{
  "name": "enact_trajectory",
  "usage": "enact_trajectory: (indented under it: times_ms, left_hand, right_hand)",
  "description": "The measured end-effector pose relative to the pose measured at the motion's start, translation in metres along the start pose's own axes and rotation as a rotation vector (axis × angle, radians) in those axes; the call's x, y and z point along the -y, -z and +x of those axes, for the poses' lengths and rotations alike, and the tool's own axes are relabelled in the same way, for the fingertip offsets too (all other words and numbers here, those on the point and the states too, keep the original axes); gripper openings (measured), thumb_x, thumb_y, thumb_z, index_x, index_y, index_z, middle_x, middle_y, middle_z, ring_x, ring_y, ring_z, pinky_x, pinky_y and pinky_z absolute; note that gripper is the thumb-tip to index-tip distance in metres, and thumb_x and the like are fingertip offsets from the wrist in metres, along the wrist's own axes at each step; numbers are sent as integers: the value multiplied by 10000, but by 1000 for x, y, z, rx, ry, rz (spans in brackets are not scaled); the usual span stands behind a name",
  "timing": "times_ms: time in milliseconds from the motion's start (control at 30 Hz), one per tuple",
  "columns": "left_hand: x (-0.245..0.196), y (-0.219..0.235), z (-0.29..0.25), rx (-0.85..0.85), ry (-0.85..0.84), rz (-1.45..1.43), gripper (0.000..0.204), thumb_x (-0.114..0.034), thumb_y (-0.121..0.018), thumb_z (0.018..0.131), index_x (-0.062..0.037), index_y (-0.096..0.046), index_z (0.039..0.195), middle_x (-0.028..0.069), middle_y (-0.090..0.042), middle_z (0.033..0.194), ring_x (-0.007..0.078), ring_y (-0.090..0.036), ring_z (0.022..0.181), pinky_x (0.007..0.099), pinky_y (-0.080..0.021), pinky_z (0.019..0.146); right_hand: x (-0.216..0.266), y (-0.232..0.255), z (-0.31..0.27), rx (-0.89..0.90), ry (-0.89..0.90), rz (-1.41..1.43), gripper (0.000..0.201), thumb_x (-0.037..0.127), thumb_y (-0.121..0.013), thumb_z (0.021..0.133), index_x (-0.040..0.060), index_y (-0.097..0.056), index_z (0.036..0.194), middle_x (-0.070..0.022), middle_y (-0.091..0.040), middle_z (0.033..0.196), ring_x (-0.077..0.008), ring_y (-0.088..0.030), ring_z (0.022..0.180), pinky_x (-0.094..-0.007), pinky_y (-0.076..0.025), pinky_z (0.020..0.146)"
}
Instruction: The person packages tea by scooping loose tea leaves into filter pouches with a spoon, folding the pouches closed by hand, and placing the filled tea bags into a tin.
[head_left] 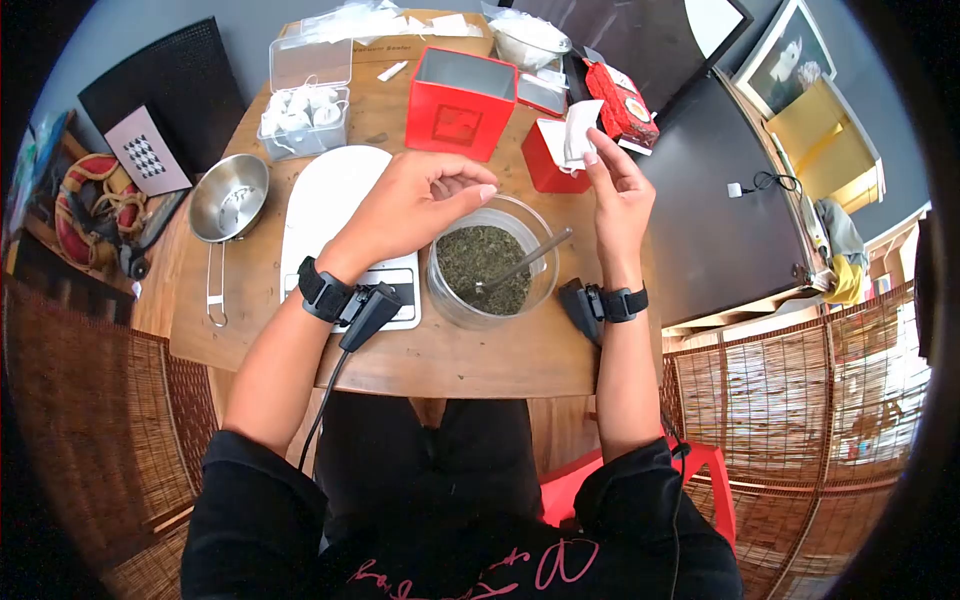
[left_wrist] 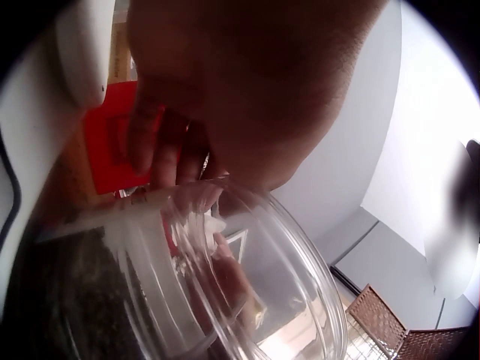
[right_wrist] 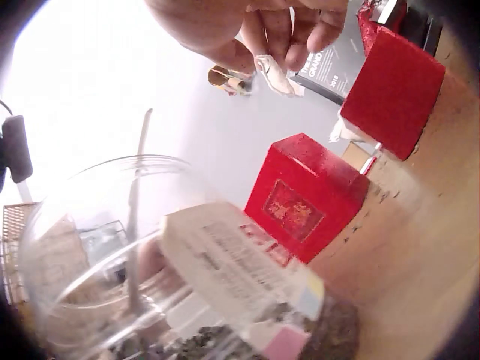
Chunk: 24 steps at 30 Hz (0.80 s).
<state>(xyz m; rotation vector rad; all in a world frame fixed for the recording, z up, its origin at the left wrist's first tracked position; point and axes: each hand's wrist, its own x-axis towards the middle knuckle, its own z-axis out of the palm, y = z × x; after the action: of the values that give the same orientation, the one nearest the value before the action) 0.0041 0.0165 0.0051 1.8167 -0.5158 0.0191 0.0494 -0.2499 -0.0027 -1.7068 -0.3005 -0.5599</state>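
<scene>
My right hand [head_left: 622, 200] pinches a small white tea bag [head_left: 580, 130] between thumb and fingers, upright over the small red box [head_left: 550, 170]. That bag [right_wrist: 276, 75] also shows under the fingertips in the right wrist view. Fingers loosely bent and holding nothing, my left hand [head_left: 405, 205] hovers at the left rim of a clear plastic jar [head_left: 462, 313]. Dried green-brown tea leaves [head_left: 475, 255] lie in the jar, and a metal spoon [head_left: 530, 258] leans on its right rim. In the left wrist view, the jar's rim [left_wrist: 300, 240] overlaps the left hand [left_wrist: 240, 97].
A white scale [head_left: 405, 300] and a white board-like piece [head_left: 318, 200] lie left of the jar. Beyond stand a larger red box [head_left: 462, 115] and a plastic box [head_left: 300, 145] of white bags. A long-handled metal pan [head_left: 229, 198] sits at the left edge.
</scene>
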Motion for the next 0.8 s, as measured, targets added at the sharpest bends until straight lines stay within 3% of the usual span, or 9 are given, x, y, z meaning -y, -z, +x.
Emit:
enact_trajectory:
  times_ms: [167, 233, 533, 633, 800]
  left_hand:
    - [-2, -2, 0, -122, -126, -54, 278, -150, -798, 880, -52, -757, 1137, -20, -741, 921, 9, -548, 709, 199, -472, 660]
    - [-2, -2, 1, -145, -138, -39, 296, -137, -812, 861, -56, -756, 1141, -22, -737, 920, 11, -537, 699, 196, -468, 655]
    - [-5, -6, -2, -163, -178, 29, 304, -124, -859, 804, -70, -776, 1091, -25, -721, 887, 20, -528, 692, 199, -456, 645]
    - [-4, -9, -2, -192, -246, 48, 292, -149, -874, 790, -72, -780, 1056, -17, -721, 869, 36, -545, 701, 208, -461, 649]
    - [-14, -10, -5, -218, -508, 223, 283, -168, -895, 743, -77, -778, 984, 22, -709, 828, 113, -584, 680, 244, -474, 627]
  right_hand:
    - [20, -15, -14, 157, -85, 291, 446, -43, -667, 924, -60, -598, 1364, -109, -667, 1272, -141, -643, 1110, -279, -514, 980]
    - [20, -19, -19, 320, -103, 354, 467, -62, -648, 921, -57, -582, 1383, -112, -662, 1278, -140, -639, 1128, -283, -514, 983]
    - [34, -23, -30, 330, -227, 286, 365, -24, -651, 930, -22, -661, 1295, -84, -733, 1081, -104, -689, 886, -246, -554, 836]
    - [39, -25, -32, 312, -248, 288, 385, -49, -650, 910, -31, -651, 1294, -92, -734, 1091, -106, -693, 915, -245, -553, 832]
    - [52, -28, -38, 268, -184, 323, 335, -65, -679, 881, -43, -636, 1213, -93, -737, 1089, -112, -698, 956, -239, -548, 835]
